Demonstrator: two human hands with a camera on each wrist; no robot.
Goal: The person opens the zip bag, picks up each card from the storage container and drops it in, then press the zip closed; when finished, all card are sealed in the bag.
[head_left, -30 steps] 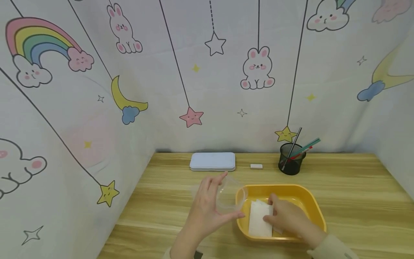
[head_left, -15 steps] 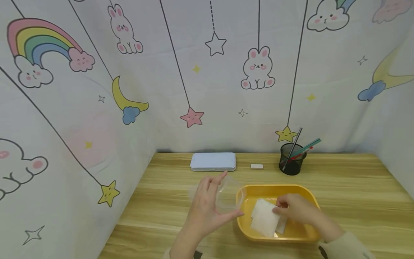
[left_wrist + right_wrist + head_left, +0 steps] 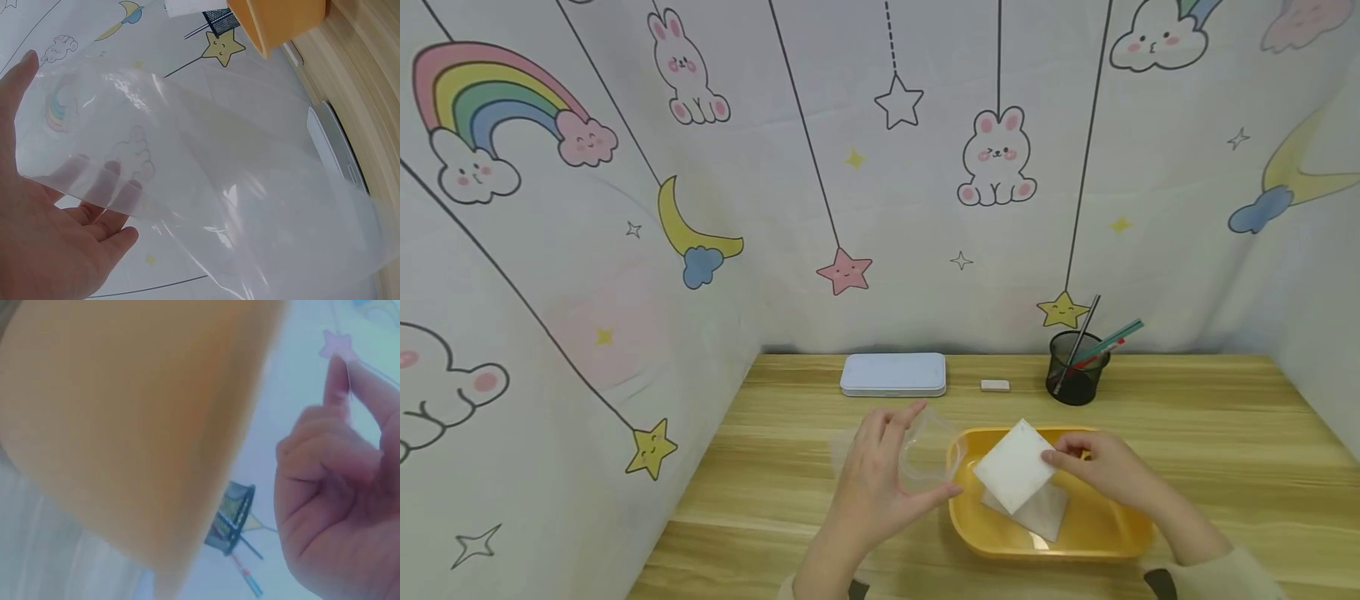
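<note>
A clear plastic bag (image 3: 187, 162) hangs from my left hand (image 3: 876, 475), its mouth spread between the thumb and fingers and facing the yellow tray (image 3: 1138, 508). Several of my left fingers show through the film in the left wrist view. Over the tray, my right hand (image 3: 1101, 462) pinches a white square sheet (image 3: 1017, 467) by one corner between thumb and index finger, tilted like a diamond. Beneath it in the tray lies a greyish-white square sheet (image 3: 1045, 512), partly covered. The right wrist view shows the held sheet nearly edge-on, as a thin line at the fingertips.
At the back of the wooden table (image 3: 775, 467) lie a white pencil case (image 3: 892, 375) and a small white eraser (image 3: 995, 386). Behind the tray stands a black mesh pen cup (image 3: 1073, 379) with pencils. A cartoon-printed curtain (image 3: 910, 192) surrounds the table.
My right hand has pinched the white sheet, lifted it off the other one and turned it to a diamond, moving slightly up and right. My left hand has stayed almost still with the bag.
</note>
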